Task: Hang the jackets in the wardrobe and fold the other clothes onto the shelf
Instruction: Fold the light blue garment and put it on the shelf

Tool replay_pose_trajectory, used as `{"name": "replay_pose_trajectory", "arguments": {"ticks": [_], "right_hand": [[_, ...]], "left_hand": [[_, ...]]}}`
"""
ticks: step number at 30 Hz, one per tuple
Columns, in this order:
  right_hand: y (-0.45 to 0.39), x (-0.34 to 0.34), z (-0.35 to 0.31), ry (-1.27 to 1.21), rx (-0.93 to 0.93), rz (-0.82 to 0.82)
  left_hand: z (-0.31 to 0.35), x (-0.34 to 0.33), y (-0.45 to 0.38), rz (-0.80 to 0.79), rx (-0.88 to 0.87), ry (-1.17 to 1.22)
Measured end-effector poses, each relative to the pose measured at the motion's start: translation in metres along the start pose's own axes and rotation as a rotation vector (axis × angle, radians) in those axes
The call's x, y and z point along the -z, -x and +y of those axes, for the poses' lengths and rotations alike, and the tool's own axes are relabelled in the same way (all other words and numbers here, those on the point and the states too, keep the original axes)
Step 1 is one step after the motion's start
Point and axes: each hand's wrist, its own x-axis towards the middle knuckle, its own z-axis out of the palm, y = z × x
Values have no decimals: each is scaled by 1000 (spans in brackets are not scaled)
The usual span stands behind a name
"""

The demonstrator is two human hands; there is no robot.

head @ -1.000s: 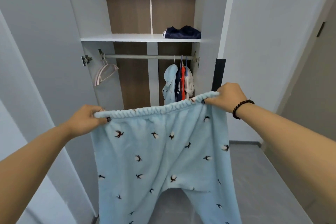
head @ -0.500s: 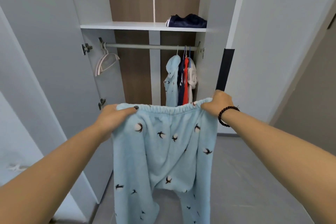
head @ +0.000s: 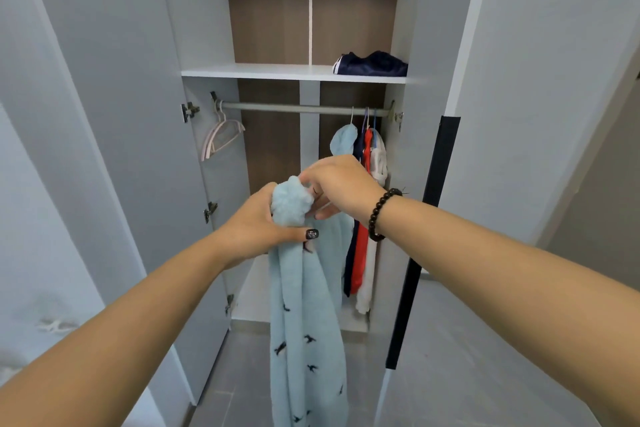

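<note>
Pale blue fleece trousers (head: 306,340) hanging in front of wardrobe (head: 429,45), waistband bunched between both hands: left hand (head: 256,225) clenched round it, right hand (head: 341,185) pinching top. Soft, light, floppy, prob not slippery; best gripped at waistband, then mid-leg to fold for shelf (head: 256,72)

A flat white wardrobe shelf (head: 256,73) spanned the open cupboard from its left wall to its right wall, with brown wood-grain panels behind it. At the shelf's right end, against the right wall, lay a folded dark navy garment with white stripes on its left edge (head: 372,65); the stretch to its left showed only bare board. Below, the white base board of the wardrobe (head: 254,291) sat just above the grey tiled floor (head: 450,357).
</note>
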Motion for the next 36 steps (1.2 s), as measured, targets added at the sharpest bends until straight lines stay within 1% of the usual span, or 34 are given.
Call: {"name": "replay_pose_trajectory", "arguments": {"ticks": [1, 2, 4, 5, 8, 11, 13, 16, 18, 20, 22, 26, 29, 31, 33, 36], "right_hand": [[1, 3, -1, 37, 78, 12], [4, 9, -1, 119, 197, 36], [11, 18, 5, 322, 388, 42], [13, 20, 10, 394, 427, 12], [14, 17, 29, 500, 427, -95], [10, 10, 46, 625, 448, -102], [8, 4, 56, 733, 456, -105], [4, -6, 73, 841, 466, -193], [-3, -9, 77, 909, 497, -244], [-14, -10, 76, 874, 518, -245], [-23, -11, 75, 768, 511, -239], [-34, -24, 85, 489, 396, -343], [-41, -37, 112, 375, 315, -386], [-44, -52, 131, 431, 329, -351], [-45, -75, 148, 616, 391, -293], [-38, -117, 166, 824, 418, -257]], "left_hand": [[0, 5, 2, 74, 15, 0], [0, 10, 4, 133, 26, 17], [0, 19, 9, 191, 30, 96], [0, 22, 11, 205, 33, 156], [-1, 27, 15, 234, 43, 333], [-11, 32, 15, 290, 90, 439], [-21, 34, 16, 334, 121, 489], [-39, 36, 19, 359, 149, 539], [-54, 41, 22, 379, 178, 522], [-71, 50, 25, 439, 204, 472], [-90, 58, 29, 470, 208, 385], [-131, 62, 29, 453, 198, 278], [-159, 63, 30, 439, 185, 291], [-176, 67, 36, 388, 126, 311], [-195, 65, 49, 333, 59, 286], [-233, 62, 83, 341, -3, 281]]}}
